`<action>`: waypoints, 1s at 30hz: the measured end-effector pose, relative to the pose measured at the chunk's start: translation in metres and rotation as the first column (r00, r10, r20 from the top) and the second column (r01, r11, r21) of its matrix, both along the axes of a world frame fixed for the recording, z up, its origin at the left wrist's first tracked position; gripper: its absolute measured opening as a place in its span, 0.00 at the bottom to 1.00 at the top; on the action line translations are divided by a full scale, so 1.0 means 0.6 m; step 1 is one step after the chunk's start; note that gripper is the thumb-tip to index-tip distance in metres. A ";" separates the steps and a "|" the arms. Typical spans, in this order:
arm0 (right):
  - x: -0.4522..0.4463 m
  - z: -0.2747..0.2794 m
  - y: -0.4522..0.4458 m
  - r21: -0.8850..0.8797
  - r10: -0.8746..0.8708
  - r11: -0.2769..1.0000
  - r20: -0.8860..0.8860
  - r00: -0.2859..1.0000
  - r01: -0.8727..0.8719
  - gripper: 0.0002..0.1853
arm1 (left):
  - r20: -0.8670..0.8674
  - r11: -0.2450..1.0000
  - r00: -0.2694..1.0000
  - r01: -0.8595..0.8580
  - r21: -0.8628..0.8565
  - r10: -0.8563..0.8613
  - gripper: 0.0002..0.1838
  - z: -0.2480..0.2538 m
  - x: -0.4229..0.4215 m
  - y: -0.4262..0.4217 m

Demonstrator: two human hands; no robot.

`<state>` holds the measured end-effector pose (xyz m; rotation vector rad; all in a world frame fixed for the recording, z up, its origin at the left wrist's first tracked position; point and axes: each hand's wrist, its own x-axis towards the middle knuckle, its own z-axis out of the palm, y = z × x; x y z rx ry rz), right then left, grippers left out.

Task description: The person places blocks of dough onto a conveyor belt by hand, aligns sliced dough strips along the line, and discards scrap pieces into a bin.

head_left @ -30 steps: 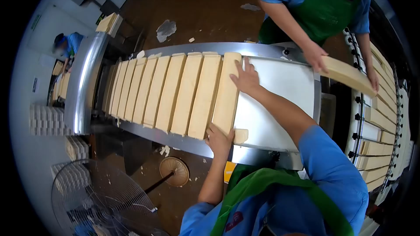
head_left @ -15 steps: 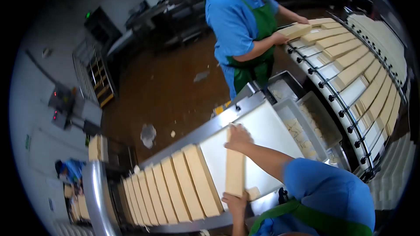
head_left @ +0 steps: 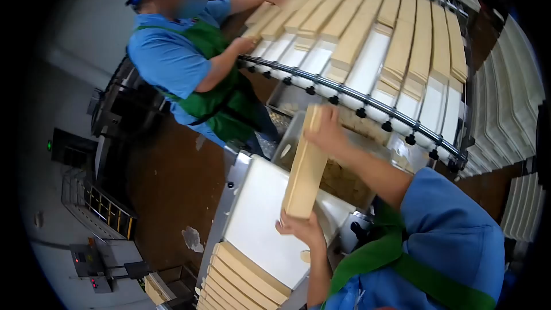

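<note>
A long pale-yellow block (head_left: 304, 166), apparently dough or something similar, is held up at a tilt between my two hands. My right hand (head_left: 326, 131) grips its far end, and my left hand (head_left: 303, 228) is closed round its near end. Below it lies the white conveyor belt (head_left: 252, 209), where several more pale-yellow blocks (head_left: 247, 272) lie side by side at the bottom. A small pale scrap (head_left: 305, 256) rests on the belt near my left wrist.
Beyond the belt, a slatted white rack table (head_left: 367, 63) carries rows of similar blocks. A metal tub (head_left: 344, 183) with pale scraps stands between. A co-worker (head_left: 189, 80) in a green apron handles a block at the rack table's left. White corrugated stacks (head_left: 505, 92) stand at right.
The block has been lifted off the belt and carried toward the rack table, held in both hands. My view has turned right. The co-worker's hands remain at the rack table.
</note>
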<state>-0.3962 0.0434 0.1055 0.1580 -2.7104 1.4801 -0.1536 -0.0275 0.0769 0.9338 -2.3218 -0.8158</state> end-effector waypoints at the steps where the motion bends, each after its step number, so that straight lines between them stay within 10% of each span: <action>1: -0.034 0.011 0.043 0.063 -0.055 0.996 0.001 0.998 0.055 0.46 | -0.061 0.994 0.998 0.022 0.104 -0.015 0.40 0.019 -0.037 0.020; 10: -0.317 0.073 0.291 0.245 -0.238 0.952 0.221 0.946 0.183 0.42 | -0.112 0.936 0.930 0.351 -0.014 -0.350 0.40 0.095 -0.312 0.132; 12: -0.385 0.060 0.330 0.669 -0.147 0.742 0.233 0.961 -0.049 0.38 | -0.106 0.868 0.865 0.495 0.030 -0.490 0.38 0.079 -0.359 0.135; 25: -0.649 -0.021 0.449 0.626 -0.199 0.778 0.314 0.928 -0.045 0.38 | -0.027 0.738 0.758 0.642 0.208 -0.652 0.38 0.041 -0.539 0.212; 27: -0.651 -0.046 0.449 0.714 -0.248 0.681 0.010 0.969 0.166 0.35 | 0.042 0.758 0.766 0.623 0.195 -0.641 0.38 0.045 -0.554 0.221; 30: -0.656 -0.042 0.464 0.722 -0.217 0.679 0.023 0.976 0.135 0.30 | 0.019 0.732 0.755 0.628 0.265 -0.655 0.37 0.034 -0.574 0.232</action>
